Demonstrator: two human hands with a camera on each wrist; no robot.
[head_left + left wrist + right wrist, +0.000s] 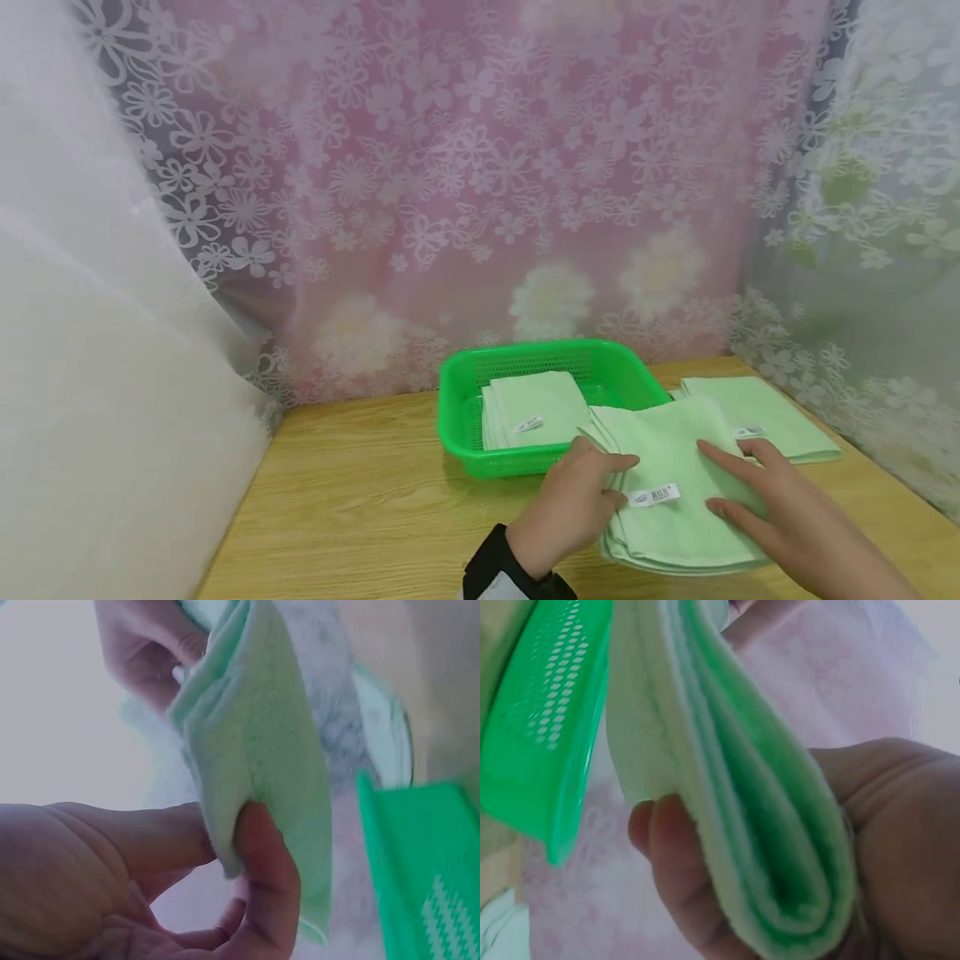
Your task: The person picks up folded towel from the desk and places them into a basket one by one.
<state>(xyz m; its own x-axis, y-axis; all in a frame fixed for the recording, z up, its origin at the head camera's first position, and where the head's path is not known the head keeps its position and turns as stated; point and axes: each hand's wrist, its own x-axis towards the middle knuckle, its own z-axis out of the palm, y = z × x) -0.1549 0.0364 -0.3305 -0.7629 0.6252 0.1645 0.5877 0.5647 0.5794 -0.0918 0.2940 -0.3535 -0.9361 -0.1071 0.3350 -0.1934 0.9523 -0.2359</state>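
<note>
A folded pale-green towel (671,446) with a small white label is held up in front of the basket by both hands. My left hand (570,504) pinches its left edge between thumb and fingers; the left wrist view shows the towel's edge (217,787) caught there. My right hand (795,512) grips the opposite side, thumb on the near face and fingers round the fold. Several layers of the folded towel (742,795) show edge-on in the right wrist view.
Behind the held towel stands a green plastic basket (450,425) with another folded pale-green towel (536,404) in it. To the right, a further folded towel (787,417) lies on the wooden table (337,500). Floral curtains (487,167) hang behind and at the sides.
</note>
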